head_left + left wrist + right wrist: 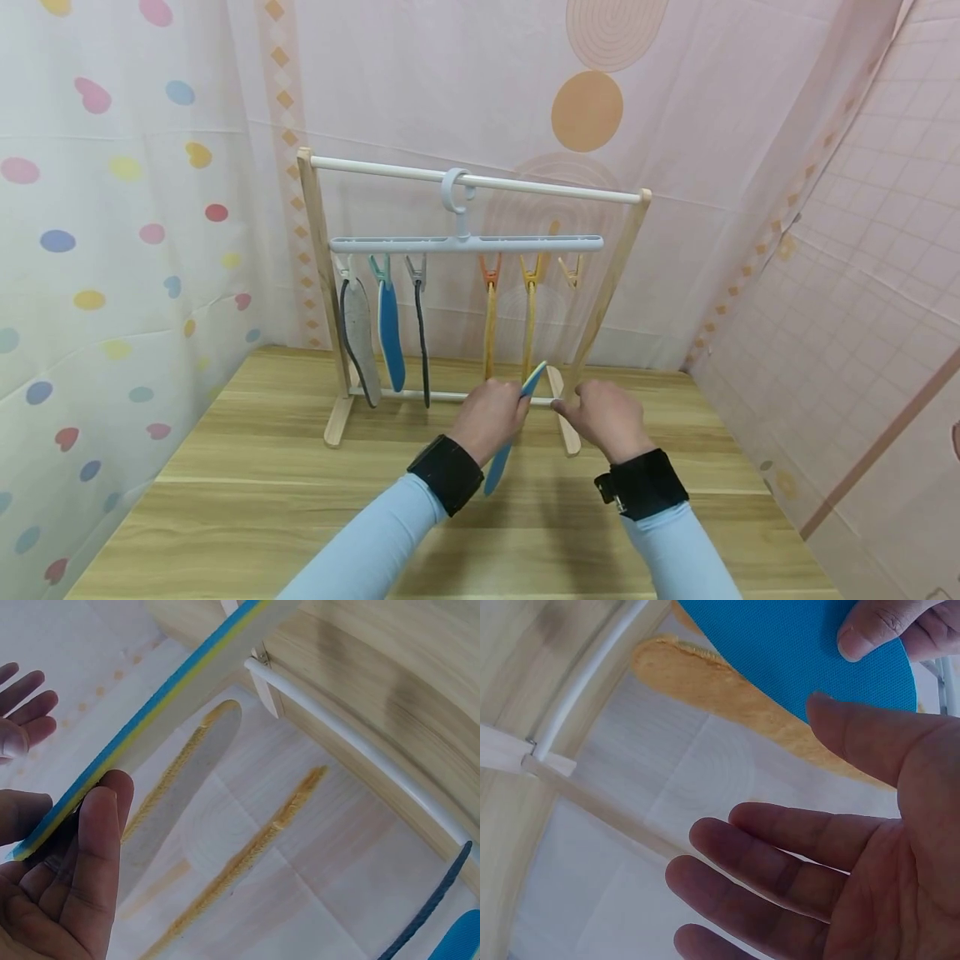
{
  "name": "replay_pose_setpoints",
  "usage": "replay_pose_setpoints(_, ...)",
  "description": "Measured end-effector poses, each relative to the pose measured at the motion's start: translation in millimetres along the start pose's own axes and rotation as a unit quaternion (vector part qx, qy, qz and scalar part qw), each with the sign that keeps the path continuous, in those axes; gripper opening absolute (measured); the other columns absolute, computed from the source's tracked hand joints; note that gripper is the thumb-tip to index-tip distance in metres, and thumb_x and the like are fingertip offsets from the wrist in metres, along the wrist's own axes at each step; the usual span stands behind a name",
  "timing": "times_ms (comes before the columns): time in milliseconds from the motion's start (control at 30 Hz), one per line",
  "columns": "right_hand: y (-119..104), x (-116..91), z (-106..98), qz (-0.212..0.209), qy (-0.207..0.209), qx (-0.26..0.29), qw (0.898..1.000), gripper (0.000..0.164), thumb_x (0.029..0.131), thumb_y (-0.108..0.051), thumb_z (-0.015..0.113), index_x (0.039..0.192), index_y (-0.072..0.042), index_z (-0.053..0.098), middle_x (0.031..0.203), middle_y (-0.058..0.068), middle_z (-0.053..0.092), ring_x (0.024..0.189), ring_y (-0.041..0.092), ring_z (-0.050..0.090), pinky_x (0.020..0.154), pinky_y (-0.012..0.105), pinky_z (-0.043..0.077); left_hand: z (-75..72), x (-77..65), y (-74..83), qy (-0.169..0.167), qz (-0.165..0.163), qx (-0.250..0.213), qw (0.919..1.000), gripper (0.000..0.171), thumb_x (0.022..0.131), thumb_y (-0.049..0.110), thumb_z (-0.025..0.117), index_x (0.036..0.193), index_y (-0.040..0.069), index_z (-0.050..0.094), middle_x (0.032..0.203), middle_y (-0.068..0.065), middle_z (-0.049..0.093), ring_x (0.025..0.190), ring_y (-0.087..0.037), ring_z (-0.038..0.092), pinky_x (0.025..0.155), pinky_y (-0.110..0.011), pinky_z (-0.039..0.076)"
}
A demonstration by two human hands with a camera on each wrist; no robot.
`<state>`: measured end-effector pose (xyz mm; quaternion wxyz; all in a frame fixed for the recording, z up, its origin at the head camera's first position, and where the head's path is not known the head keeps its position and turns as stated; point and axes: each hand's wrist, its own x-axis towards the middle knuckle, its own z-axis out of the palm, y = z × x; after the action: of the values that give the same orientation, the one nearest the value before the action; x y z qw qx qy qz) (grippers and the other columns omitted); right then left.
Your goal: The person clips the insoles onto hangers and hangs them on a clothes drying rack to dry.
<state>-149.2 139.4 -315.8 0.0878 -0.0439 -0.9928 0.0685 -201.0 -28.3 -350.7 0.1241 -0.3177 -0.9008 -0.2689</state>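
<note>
My left hand [489, 414] pinches a blue insole [498, 468] near one end, thumb on the blue face and fingers on the pale face. In the left wrist view its edge shows a yellow layer. My right hand [609, 417] is just to the right, its fingers spread and holding nothing in the right wrist view, with the thumb close to the insole's edge. Behind the hands, a fuzzy yellow insole [491, 329] hangs from an orange clip [491, 273], and another [530, 321] from a yellow clip [532, 271]. A pale yellow clip [572, 272] at the right hangs with nothing in it.
A light blue clip hanger [525, 244] hooks over the white top bar [375, 168] of a wooden rack [606, 292]. On its left side hang a grey insole [361, 333], a blue insole [391, 337] and a dark-edged insole [422, 346]. The rack stands on a wooden table [247, 500] before curtains.
</note>
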Motion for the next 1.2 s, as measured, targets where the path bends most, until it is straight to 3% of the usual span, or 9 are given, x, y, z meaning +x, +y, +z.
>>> replay_pose_setpoints(167, 2, 4, -7, -0.005, 0.014, -0.005, 1.000, 0.041, 0.092, -0.044, 0.066, 0.081, -0.005, 0.071, 0.066, 0.006, 0.059, 0.060, 0.021, 0.058, 0.047, 0.036, 0.044, -0.2, 2.8, 1.7, 0.012, 0.005, 0.002, 0.9999, 0.039, 0.099, 0.013, 0.058, 0.062, 0.012, 0.047, 0.053, 0.005, 0.039, 0.043, -0.008, 0.041, 0.039, -0.022, 0.035)
replay_pose_setpoints(300, 3, 8, -11, -0.019, 0.053, -0.024, 0.998, 0.042, 0.092, -0.042, 0.068, 0.070, -0.006, 0.066, 0.059, 0.004, 0.052, 0.052, 0.019, 0.052, 0.044, 0.035, 0.042, 0.2, 6.3, 3.1, 0.024, 0.015, 0.015, 0.9995, 0.042, 0.099, 0.013, 0.058, 0.059, 0.014, 0.043, 0.051, 0.007, 0.037, 0.042, -0.007, 0.039, 0.039, -0.022, 0.033)
replay_pose_setpoints(500, 2, 14, -24, -0.031, 0.105, -0.035, 0.993, 0.057, 0.093, -0.039, 0.068, 0.051, -0.013, 0.040, 0.050, -0.004, 0.028, 0.044, 0.012, 0.031, 0.039, 0.027, 0.024, 1.5, 13.4, 3.5, 0.046, 0.034, 0.033, 0.9978, 0.045, 0.096, 0.011, 0.058, 0.056, 0.016, 0.038, 0.049, 0.008, 0.034, 0.041, -0.006, 0.036, 0.039, -0.022, 0.030)
replay_pose_setpoints(800, 2, 27, -45, -0.036, 0.127, -0.011, 0.991, 0.054, 0.096, -0.034, 0.065, 0.052, -0.013, 0.041, 0.048, -0.004, 0.031, 0.042, 0.012, 0.033, 0.038, 0.024, 0.023, -0.7, 22.2, 7.1, 0.065, 0.042, 0.039, 0.9963, 0.046, 0.094, 0.008, 0.058, 0.055, 0.017, 0.034, 0.049, 0.008, 0.031, 0.040, -0.006, 0.034, 0.038, -0.022, 0.029)
replay_pose_setpoints(1200, 0, 43, -58, -0.014, 0.174, -0.017, 0.984, 0.052, 0.096, -0.040, 0.063, 0.056, -0.011, 0.047, 0.051, -0.001, 0.037, 0.044, 0.018, 0.044, 0.037, 0.032, 0.032, -5.8, 32.7, 17.0, 0.075, 0.031, 0.055, 0.9952, 0.047, 0.096, 0.012, 0.058, 0.054, 0.016, 0.036, 0.050, 0.007, 0.032, 0.042, -0.009, 0.037, 0.038, -0.024, 0.031)
